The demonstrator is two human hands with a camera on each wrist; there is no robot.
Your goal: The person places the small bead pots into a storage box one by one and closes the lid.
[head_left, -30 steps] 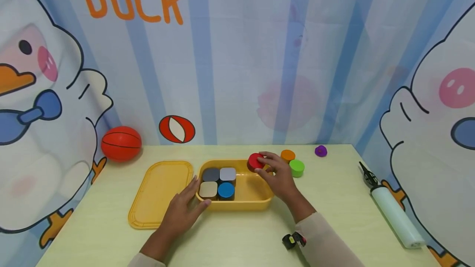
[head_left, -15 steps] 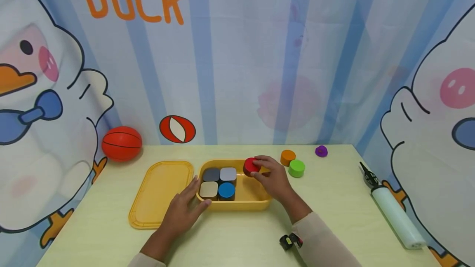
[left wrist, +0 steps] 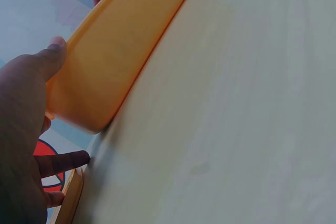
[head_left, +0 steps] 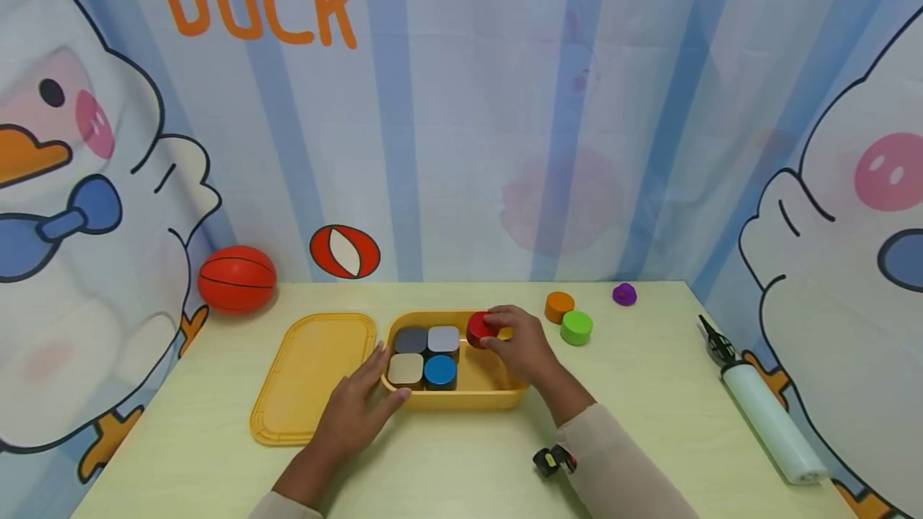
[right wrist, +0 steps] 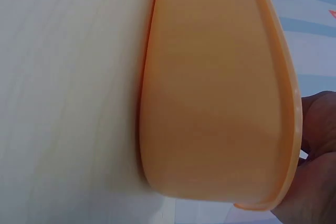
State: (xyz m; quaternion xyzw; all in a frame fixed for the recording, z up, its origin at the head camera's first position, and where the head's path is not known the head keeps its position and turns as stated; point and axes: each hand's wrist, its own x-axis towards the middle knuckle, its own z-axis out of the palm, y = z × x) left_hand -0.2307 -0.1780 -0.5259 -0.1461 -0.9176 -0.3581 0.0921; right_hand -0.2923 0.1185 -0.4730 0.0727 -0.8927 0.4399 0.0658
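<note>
A yellow box [head_left: 461, 400] stands on the table, with grey [head_left: 410, 339], lilac [head_left: 443, 338], beige [head_left: 405, 368] and blue [head_left: 440, 371] blocks in its left half. My left hand [head_left: 353, 407] rests against the box's left end, its fingers fairly straight; the left wrist view shows the thumb [left wrist: 55, 56] touching the wall near its rim. My right hand [head_left: 525, 345] pinches a round red block [head_left: 479, 330] between thumb and fingers, inside the box's back edge, right of the lilac block. Whether the red block touches the bottom is hidden. In the right wrist view, the box wall covers the fingertips.
Left of the box lies a flat yellow lid [head_left: 310, 383]. Orange [head_left: 559, 306] and green [head_left: 576, 327] round blocks sit at the back right, with a small purple object [head_left: 624, 294] beyond. A red ball [head_left: 237, 279] and a pale green hand pump [head_left: 771, 423] flank them.
My right hand has carried the red block leftward and slightly down into the box, closer to the lilac block. The left hand has stayed at the box's left end.
</note>
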